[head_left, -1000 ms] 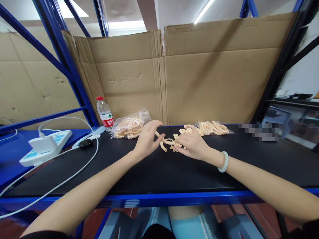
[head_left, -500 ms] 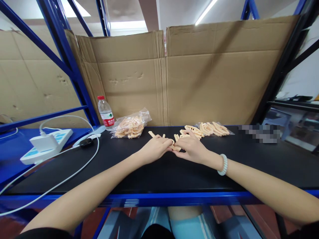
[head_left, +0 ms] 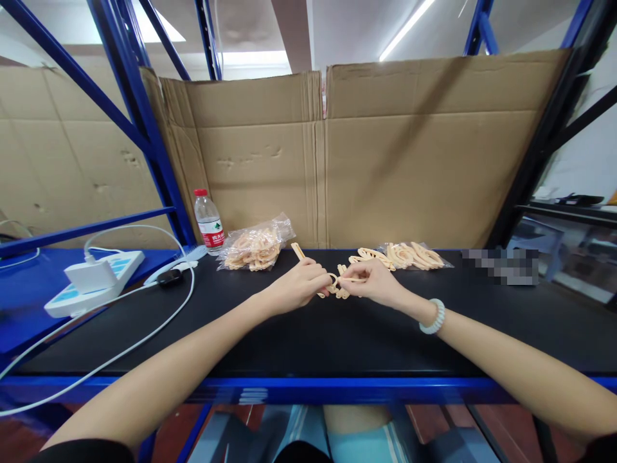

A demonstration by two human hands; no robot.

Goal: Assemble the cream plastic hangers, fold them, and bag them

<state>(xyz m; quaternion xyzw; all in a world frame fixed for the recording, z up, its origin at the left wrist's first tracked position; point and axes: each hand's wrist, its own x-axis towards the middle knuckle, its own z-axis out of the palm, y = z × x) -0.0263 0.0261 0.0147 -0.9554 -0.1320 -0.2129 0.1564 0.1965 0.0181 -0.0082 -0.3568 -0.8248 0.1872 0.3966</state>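
Over the middle of the black table top, my left hand [head_left: 303, 286] is closed around a pale cream flat strip [head_left: 297, 250] whose end sticks up above the knuckles. A curved cream piece [head_left: 333, 280] shows at the fingertips of this hand; whether it is joined to the strip I cannot tell. My right hand [head_left: 378, 281], with a pale coil bracelet on its wrist, pinches a thin cream strip [head_left: 353, 280] that points at the curved piece. Small cream pieces [head_left: 342, 293] lie between the hands, and a slotted oval cream piece [head_left: 372, 257] is just behind the right hand.
A clear bag of cream pieces [head_left: 255, 247] and a red-capped water bottle [head_left: 209, 222] stand at the back left. Another bag of pieces [head_left: 415, 254] lies back right. White cables and a power strip [head_left: 94, 283] occupy the left. Cardboard [head_left: 434, 154] walls the back.
My right hand has turned from spread fingers around the pieces to a pinch on a thin strip. The strip in my left hand now points more upright. The view has shifted slightly.
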